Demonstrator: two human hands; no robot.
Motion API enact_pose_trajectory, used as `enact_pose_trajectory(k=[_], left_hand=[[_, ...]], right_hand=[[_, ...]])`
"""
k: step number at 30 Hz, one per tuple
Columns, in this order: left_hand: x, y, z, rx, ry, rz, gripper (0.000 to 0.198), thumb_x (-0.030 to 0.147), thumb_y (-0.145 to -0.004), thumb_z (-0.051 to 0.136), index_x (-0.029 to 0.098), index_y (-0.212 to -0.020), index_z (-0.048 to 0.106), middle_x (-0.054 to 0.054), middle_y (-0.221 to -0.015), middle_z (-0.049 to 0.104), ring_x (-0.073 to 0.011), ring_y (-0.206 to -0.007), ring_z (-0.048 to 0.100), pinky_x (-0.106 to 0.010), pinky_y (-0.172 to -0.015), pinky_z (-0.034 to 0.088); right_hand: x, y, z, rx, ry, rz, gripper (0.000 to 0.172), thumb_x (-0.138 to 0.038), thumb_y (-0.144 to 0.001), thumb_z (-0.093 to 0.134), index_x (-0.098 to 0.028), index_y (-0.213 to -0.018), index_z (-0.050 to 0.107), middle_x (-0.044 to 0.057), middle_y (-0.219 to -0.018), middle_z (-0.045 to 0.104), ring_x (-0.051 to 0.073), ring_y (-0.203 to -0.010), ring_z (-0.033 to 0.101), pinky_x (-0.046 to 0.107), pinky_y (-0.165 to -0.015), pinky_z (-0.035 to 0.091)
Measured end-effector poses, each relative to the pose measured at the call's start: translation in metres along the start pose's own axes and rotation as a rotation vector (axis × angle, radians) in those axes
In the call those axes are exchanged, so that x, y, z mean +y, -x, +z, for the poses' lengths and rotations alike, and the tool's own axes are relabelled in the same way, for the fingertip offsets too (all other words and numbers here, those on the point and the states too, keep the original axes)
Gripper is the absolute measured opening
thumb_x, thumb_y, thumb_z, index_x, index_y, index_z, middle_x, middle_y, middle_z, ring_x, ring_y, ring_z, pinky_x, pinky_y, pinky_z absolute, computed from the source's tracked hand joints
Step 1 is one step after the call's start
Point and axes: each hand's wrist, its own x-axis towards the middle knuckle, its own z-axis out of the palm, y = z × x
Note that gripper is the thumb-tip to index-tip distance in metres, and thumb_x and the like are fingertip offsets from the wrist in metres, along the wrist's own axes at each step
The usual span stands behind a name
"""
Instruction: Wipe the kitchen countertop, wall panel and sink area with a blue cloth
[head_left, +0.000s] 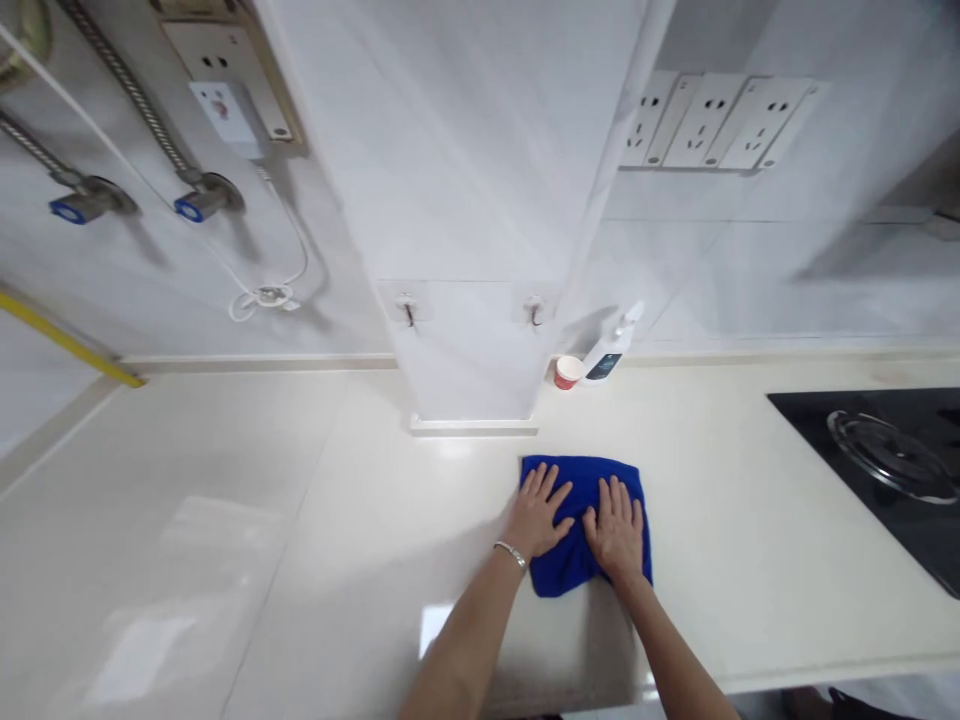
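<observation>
A blue cloth point(581, 478) lies spread on the pale countertop point(360, 520), a little right of centre. My left hand point(537, 515) rests flat on its left part, fingers spread, with a silver bracelet at the wrist. On the cloth's right part my right hand point(618, 530) presses palm down, its fingers stretched out and the thumb apart. A small gap of cloth shows between the two hands. Neither hand grips the cloth; both lie on top of it.
Behind the cloth a white bottle point(606, 350) and a red-and-white cup point(568, 372) stand against the wall. A wall pillar point(472, 350) with two hooks juts forward. To the right is a black gas stove point(900, 460). Pipe valves point(206, 198) and a yellow pipe point(67, 340) are at left.
</observation>
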Motion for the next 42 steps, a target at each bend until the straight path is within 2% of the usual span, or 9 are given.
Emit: enact_pose_trajectory(k=[6,12,20,23,25,28,33,36,42], left_hand=[[-0.086,0.053,-0.060,0.100,-0.163,-0.122,0.061,0.040,-0.099,0.052,0.030,-0.157,0.035,-0.008,-0.170,0.020,-0.0311,-0.158,0.015,-0.056,-0.126,0.031],[-0.151,0.104,-0.109,0.121,-0.230,-0.210,0.057,0.039,-0.101,0.048,0.031,-0.156,0.037,-0.007,-0.168,0.026,-0.0306,-0.156,0.022,-0.055,-0.125,0.034],[-0.231,0.188,-0.169,0.148,-0.262,-0.298,0.057,0.041,-0.101,0.049,0.029,-0.155,0.039,-0.008,-0.167,0.028,-0.0318,-0.155,0.024,-0.058,-0.124,0.034],[-0.261,0.223,-0.188,0.159,-0.264,-0.383,0.057,0.045,-0.101,0.046,0.028,-0.155,0.039,-0.009,-0.168,0.027,-0.0321,-0.156,0.022,-0.059,-0.124,0.032],[-0.274,0.237,-0.192,0.191,-0.276,-0.479,0.056,0.046,-0.102,0.044,0.025,-0.154,0.042,-0.011,-0.167,0.028,-0.0337,-0.155,0.023,-0.060,-0.124,0.032],[-0.277,0.237,-0.183,0.284,-0.330,-0.649,0.055,0.040,-0.102,0.042,0.017,-0.152,0.046,-0.019,-0.164,0.031,-0.0384,-0.154,0.025,-0.062,-0.123,0.031],[-0.258,0.208,-0.163,0.479,-0.429,-0.853,0.053,0.027,-0.102,0.036,0.007,-0.150,0.045,-0.025,-0.161,0.033,-0.0430,-0.154,0.020,-0.066,-0.122,0.028],[-0.251,0.203,-0.163,0.477,-0.471,-0.840,0.054,0.028,-0.101,0.041,0.008,-0.151,0.044,-0.026,-0.162,0.032,-0.0444,-0.154,0.021,-0.067,-0.122,0.028],[-0.246,0.208,-0.169,0.365,-0.534,-0.687,0.053,0.028,-0.102,0.042,0.013,-0.153,0.043,-0.024,-0.163,0.030,-0.0439,-0.154,0.022,-0.064,-0.122,0.029]], right_hand=[[-0.120,-0.036,0.024,-0.090,-0.059,-0.084,0.065,-0.028,-0.099,0.036,-0.007,-0.160,0.029,0.023,-0.164,0.035,0.036,-0.153,0.031,0.060,-0.123,0.023],[-0.221,-0.049,0.039,-0.193,-0.122,-0.110,0.066,-0.029,-0.097,0.041,-0.004,-0.158,0.032,0.024,-0.166,0.029,0.037,-0.155,0.026,0.061,-0.124,0.018],[-0.346,-0.052,0.030,-0.405,-0.177,-0.228,0.072,-0.039,-0.096,0.046,-0.004,-0.158,0.033,0.023,-0.167,0.027,0.037,-0.154,0.027,0.059,-0.126,0.017],[-0.390,-0.055,0.026,-0.487,-0.208,-0.349,0.074,-0.041,-0.097,0.044,-0.005,-0.160,0.029,0.022,-0.169,0.021,0.036,-0.156,0.022,0.058,-0.127,0.016],[-0.413,-0.062,0.028,-0.513,-0.244,-0.461,0.075,-0.042,-0.098,0.043,-0.005,-0.161,0.026,0.020,-0.170,0.016,0.035,-0.158,0.017,0.058,-0.128,0.014],[-0.433,-0.076,0.036,-0.546,-0.288,-0.582,0.077,-0.043,-0.097,0.044,-0.005,-0.161,0.024,0.020,-0.171,0.013,0.034,-0.159,0.011,0.056,-0.129,0.009],[-0.440,-0.091,0.046,-0.567,-0.345,-0.614,0.071,-0.039,-0.099,0.041,-0.007,-0.161,0.027,0.018,-0.171,0.015,0.031,-0.160,0.013,0.054,-0.130,0.009],[-0.431,-0.086,0.047,-0.533,-0.378,-0.599,0.067,-0.040,-0.102,0.038,-0.009,-0.160,0.029,0.017,-0.171,0.017,0.030,-0.159,0.014,0.052,-0.131,0.009],[-0.397,-0.072,0.041,-0.468,-0.432,-0.567,0.067,-0.045,-0.103,0.040,-0.011,-0.160,0.031,0.016,-0.170,0.021,0.029,-0.159,0.018,0.053,-0.130,0.015]])
